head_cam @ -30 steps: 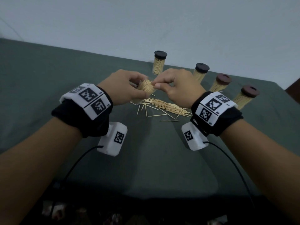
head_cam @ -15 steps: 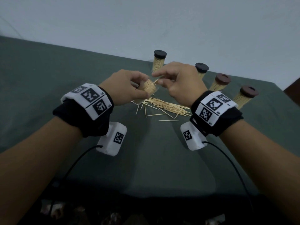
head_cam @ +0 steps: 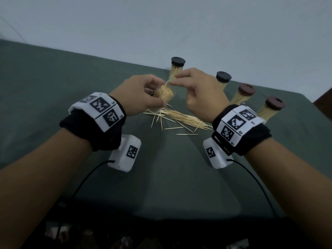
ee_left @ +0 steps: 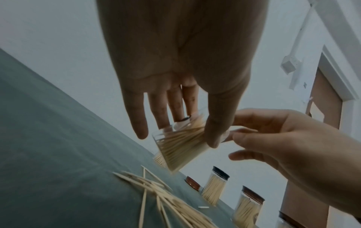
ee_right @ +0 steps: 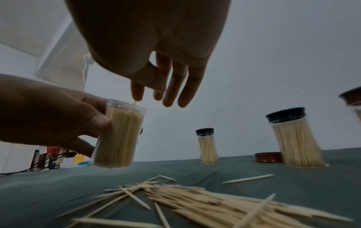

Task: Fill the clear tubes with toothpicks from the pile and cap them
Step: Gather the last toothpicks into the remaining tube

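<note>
Head view: left hand (head_cam: 138,95) grips the open clear tube (head_cam: 163,94), fingers curled round its wall, tube off the counter (head_cam: 53,83) and tilted, mouth toward the right hand (head_cam: 199,92). Right thumb and forefinger pinch a single toothpick (head_cam: 166,83), tip already at the mouth; its long axis runs roughly along the tube's, so my read is the next move is a straight push down-left into a nearly packed tube. Count here: 4 capped tubes standing behind, two black caps (head_cam: 178,61), two brown (head_cam: 246,89); 1 open tube in hand; one loose pile (head_cam: 181,117) below the hands. Left wrist view: thumb and fingers wrap the tube (ee_left: 181,148), little finger spread free; the right hand (ee_left: 283,141) comes in from the tube's mouth side, fingertips just beside the rim. Right wrist view: the tube (ee_right: 119,135) looks near upright, full almost to the rim, and the toothpick (ee_right: 134,103) pokes out directly under the pinching fingers (ee_right: 136,92); the other three fingers hang loosely spread. One spare brown cap (ee_right: 268,157) lies on the counter between two capped tubes, nearer the right hand; three capped tubes show here, one cut off at the edge.
</note>
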The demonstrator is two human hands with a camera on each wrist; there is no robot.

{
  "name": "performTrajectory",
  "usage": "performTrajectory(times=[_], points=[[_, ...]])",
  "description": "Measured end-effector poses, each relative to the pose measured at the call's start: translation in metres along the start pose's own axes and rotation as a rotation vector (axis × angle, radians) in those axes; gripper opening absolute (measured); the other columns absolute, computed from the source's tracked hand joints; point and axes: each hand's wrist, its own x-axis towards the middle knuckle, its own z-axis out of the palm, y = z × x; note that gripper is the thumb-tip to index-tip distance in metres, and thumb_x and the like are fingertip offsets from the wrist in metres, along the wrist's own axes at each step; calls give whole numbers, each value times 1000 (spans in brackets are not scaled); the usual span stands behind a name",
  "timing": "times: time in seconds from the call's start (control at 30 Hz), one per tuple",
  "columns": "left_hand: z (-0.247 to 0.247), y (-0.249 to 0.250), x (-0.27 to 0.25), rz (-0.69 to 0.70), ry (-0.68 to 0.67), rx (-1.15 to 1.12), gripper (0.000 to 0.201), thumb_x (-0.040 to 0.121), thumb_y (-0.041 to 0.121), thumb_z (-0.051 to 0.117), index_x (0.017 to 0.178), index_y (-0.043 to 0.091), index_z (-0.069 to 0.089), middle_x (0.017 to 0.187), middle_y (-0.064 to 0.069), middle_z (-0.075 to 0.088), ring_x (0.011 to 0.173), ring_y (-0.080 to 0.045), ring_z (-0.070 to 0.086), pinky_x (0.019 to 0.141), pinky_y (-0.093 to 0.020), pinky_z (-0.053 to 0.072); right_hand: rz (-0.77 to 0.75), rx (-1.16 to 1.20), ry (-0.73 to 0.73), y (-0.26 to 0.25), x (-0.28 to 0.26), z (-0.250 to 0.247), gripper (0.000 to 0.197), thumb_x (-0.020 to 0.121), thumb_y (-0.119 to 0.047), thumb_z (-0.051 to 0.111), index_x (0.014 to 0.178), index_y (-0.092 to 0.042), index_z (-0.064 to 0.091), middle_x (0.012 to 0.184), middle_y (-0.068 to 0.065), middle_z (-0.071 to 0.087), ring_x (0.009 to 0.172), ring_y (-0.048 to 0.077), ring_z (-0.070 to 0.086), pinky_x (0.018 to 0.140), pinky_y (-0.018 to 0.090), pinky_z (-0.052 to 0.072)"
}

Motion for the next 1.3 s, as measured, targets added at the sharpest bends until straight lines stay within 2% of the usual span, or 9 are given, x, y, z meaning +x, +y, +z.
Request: performTrajectory(times=[0.13, 0.33, 0.5, 0.57, 0.67, 0.8, 1.03, 1.2, 1.3], points=[[1, 0, 0, 4, -14, 7, 48, 73, 13, 83, 116, 24, 64, 106, 8, 70, 98, -4, 68, 93, -25, 52, -9, -52, -188, 4, -5, 1, 58, 81, 11, 47, 121, -26, 68, 137, 3, 55, 127, 24, 51, 107, 34, 39], [1, -2, 1, -4, -10, 51, 49, 72, 20, 84, 116, 27, 65, 106, 11, 70, 99, -3, 67, 98, -31, 51, 153, 119, -155, 8, -7, -26, 36, 86, -17, 69, 117, -36, 63, 123, -12, 58, 98, 2, 60, 89, 28, 51], [-1, -5, 2, -22, -19, 82, 50, 71, 26, 85, 116, 29, 64, 106, 12, 70, 100, -6, 67, 100, -36, 50, 419, -273, -591, 22, -20, -45, 95, 61, -64, 79, 142, -42, 37, 145, -3, 41, 127, 20, 47, 105, 37, 39], [-1, -5, 2, -27, -22, 83, 49, 71, 25, 85, 116, 29, 64, 106, 12, 70, 99, -6, 67, 100, -35, 50, 518, -368, -727, 25, -25, -43, 109, 54, -68, 79, 147, -40, 29, 151, -1, 36, 135, 24, 38, 108, 42, 36], [0, -3, 2, -27, -31, 93, 50, 71, 26, 85, 117, 29, 64, 106, 12, 70, 100, -6, 67, 100, -36, 50, 566, -419, -829, 25, -28, -33, 100, 60, -63, 81, 145, -35, 36, 143, -1, 47, 128, 25, 46, 102, 40, 42], [-1, -4, 2, -30, -35, 111, 51, 71, 27, 84, 117, 30, 64, 107, 12, 70, 101, -7, 66, 100, -36, 50, 534, -348, -736, 24, -24, -19, 63, 70, -51, 80, 126, -32, 60, 119, -4, 63, 106, 18, 58, 80, 28, 43], [-6, -5, 2, -22, -14, 108, 51, 71, 29, 84, 117, 32, 64, 107, 12, 69, 101, -5, 66, 100, -36, 50, 460, -215, -599, 17, -9, 5, 41, 77, -38, 79, 115, -31, 69, 95, -10, 62, 91, 11, 58, 76, 23, 41], [-10, -5, 2, -26, 10, 95, 49, 72, 26, 84, 117, 30, 65, 106, 11, 70, 99, -6, 67, 100, -35, 50, 405, -177, -609, 17, 2, 4, 44, 84, -39, 71, 126, -38, 59, 105, -12, 62, 97, 9, 56, 80, 23, 39], [-12, -4, 3, -26, 15, 104, 51, 71, 25, 84, 118, 29, 64, 106, 11, 70, 98, -6, 67, 100, -34, 50, 440, -259, -584, 28, 13, -6, 42, 90, -24, 63, 128, -38, 57, 120, -7, 60, 104, 14, 57, 81, 24, 41]])
